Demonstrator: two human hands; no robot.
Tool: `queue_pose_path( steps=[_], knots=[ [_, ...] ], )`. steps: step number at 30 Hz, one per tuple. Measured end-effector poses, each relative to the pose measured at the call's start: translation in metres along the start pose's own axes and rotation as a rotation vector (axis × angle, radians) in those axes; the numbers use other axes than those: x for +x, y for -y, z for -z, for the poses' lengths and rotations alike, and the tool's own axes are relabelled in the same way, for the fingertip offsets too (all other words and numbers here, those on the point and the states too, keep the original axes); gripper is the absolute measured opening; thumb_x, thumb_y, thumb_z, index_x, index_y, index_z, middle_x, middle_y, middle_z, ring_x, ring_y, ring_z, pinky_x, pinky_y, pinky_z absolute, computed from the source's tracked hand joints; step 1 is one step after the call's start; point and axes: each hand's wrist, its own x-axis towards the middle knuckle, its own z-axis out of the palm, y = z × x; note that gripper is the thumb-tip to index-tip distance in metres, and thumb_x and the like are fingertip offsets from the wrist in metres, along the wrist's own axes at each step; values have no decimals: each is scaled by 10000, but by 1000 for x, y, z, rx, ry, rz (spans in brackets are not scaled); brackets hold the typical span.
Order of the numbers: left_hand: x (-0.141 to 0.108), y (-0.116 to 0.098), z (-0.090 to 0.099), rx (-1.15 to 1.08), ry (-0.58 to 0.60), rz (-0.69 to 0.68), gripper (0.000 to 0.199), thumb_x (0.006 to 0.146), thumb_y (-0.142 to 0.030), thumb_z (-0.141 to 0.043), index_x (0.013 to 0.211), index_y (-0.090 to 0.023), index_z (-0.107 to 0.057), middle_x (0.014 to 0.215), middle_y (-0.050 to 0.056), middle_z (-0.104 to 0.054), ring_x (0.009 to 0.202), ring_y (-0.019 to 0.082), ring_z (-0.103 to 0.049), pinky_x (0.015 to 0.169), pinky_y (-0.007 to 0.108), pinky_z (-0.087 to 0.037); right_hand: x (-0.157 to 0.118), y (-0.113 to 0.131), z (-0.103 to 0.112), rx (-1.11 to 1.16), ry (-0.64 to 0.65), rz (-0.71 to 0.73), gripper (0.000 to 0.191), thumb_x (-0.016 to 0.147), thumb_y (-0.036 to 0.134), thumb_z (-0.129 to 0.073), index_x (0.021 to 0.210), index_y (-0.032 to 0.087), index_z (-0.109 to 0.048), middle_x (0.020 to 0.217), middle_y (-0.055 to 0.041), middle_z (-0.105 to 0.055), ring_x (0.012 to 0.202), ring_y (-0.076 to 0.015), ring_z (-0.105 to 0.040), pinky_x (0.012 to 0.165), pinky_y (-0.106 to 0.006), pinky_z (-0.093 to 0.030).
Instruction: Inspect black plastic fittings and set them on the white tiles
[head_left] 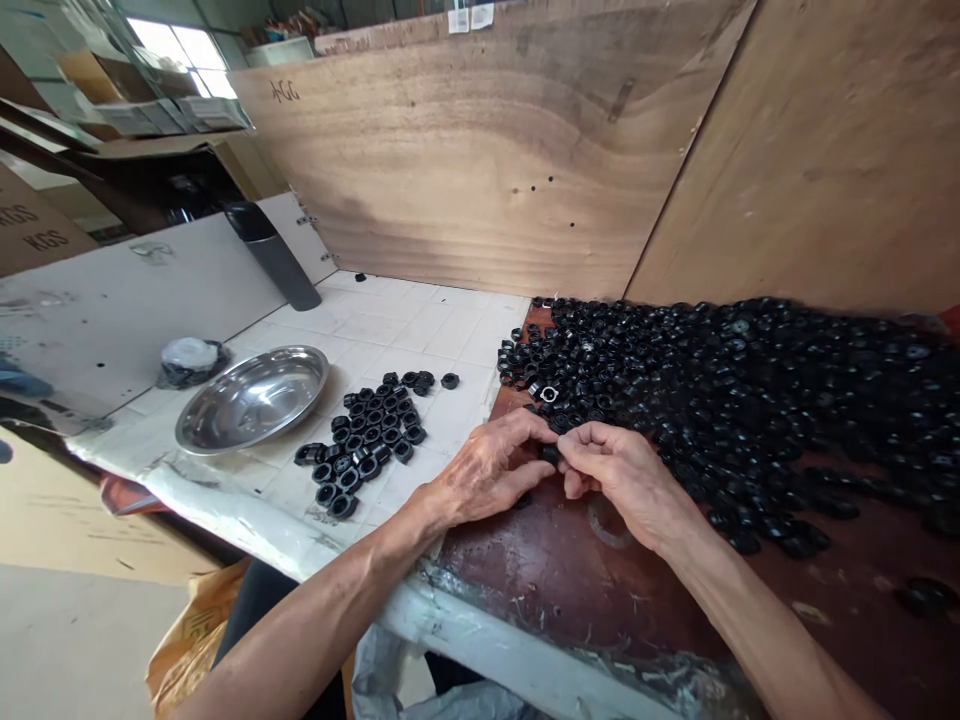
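My left hand point(501, 462) and my right hand point(619, 468) meet over the front of the dark red board point(540, 570). Between their fingertips is a small black part point(551, 454), gripped by both and partly covered by the fingers. Just behind and to the right of my hands spreads a large heap of black ring-like parts point(750, 390). To the left, on the white surface point(405, 330), several black rings point(373, 435) lie in a cluster, most of them flat with their openings up.
A shiny steel bowl point(255, 400) sits left of the cluster, near a clear plastic bundle point(190, 358). Behind it a dark grey bottle point(277, 258) leans against the low white side panel point(150, 290). A tall plywood panel point(480, 160) closes off the back.
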Motion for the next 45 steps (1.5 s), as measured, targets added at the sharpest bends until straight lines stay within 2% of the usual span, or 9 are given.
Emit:
queue_pose_path(
  steps=[4, 8, 10, 13, 17, 21, 26, 40, 45],
  knots=[
    [-2, -6, 8, 113, 316, 54, 59, 808, -134, -649, 832, -177, -680, 958, 32, -683, 860, 151, -639, 783, 256, -501, 15, -7, 30, -341, -224, 80, 345, 824, 530, -649, 742, 195, -625, 657, -15, -650, 549, -159, -609, 541, -267, -456],
    [-3, 4, 14, 440, 514, 131, 326, 848, -288, -654, 556, -174, -565, 715, 29, -654, 726, 167, -616, 711, 280, -467, 24, -17, 44, -640, -211, 173, 234, 842, 432, -624, 764, 212, -623, 715, -12, -672, 595, -171, -637, 584, -278, -461],
    [-2, 11, 17, 630, 483, 234, 351, 871, -334, -632, 560, -177, -587, 670, 49, -637, 709, 195, -620, 709, 310, -469, 23, -21, 40, -761, -160, 250, 113, 828, 332, -622, 823, 219, -627, 755, -12, -683, 663, -180, -650, 640, -283, -466],
    [-1, 17, 17, 771, 245, 341, 346, 907, -373, -613, 626, -172, -628, 701, 76, -633, 739, 223, -631, 723, 338, -486, 18, -23, 30, -845, -115, 316, 98, 813, 232, -600, 908, 218, -616, 796, -19, -686, 734, -188, -652, 690, -285, -461],
    [-2, 17, 1, 546, -17, 197, 200, 927, -379, -639, 880, -185, -648, 846, 45, -636, 776, 192, -633, 741, 320, -521, 15, -18, 33, -964, -177, 213, 76, 816, 196, -593, 892, 204, -593, 714, -23, -655, 680, -201, -631, 654, -297, -433],
    [3, 27, -11, 455, 84, 52, 286, 919, -322, -660, 1186, -230, -617, 1070, 61, -608, 895, 196, -647, 813, 330, -562, 19, -23, 38, -1041, -266, 290, 243, 825, 197, -622, 1067, 178, -624, 898, -79, -659, 779, -223, -636, 703, -307, -448],
    [13, 50, 2, 422, 131, 16, 225, 913, -202, -631, 1137, -212, -641, 1240, 97, -607, 1091, 236, -644, 956, 373, -546, 23, -35, 30, -1092, -199, 383, 290, 889, 188, -568, 1176, 185, -614, 979, -91, -629, 839, -229, -637, 727, -306, -447],
    [9, 36, 3, 511, 184, -16, 155, 878, -169, -583, 1013, -186, -656, 1008, 87, -668, 973, 228, -668, 873, 350, -558, 20, -40, 21, -1095, -119, 417, 78, 910, 213, -603, 931, 198, -677, 980, -96, -644, 848, -225, -645, 747, -313, -464],
    [7, 26, 5, 411, 66, -5, 281, 849, -148, -598, 1122, -195, -646, 991, 72, -679, 847, 191, -666, 786, 323, -559, 23, -33, 27, -964, -193, 396, 88, 884, 208, -621, 909, 174, -698, 989, -107, -692, 890, -242, -667, 794, -336, -482]
  ],
)
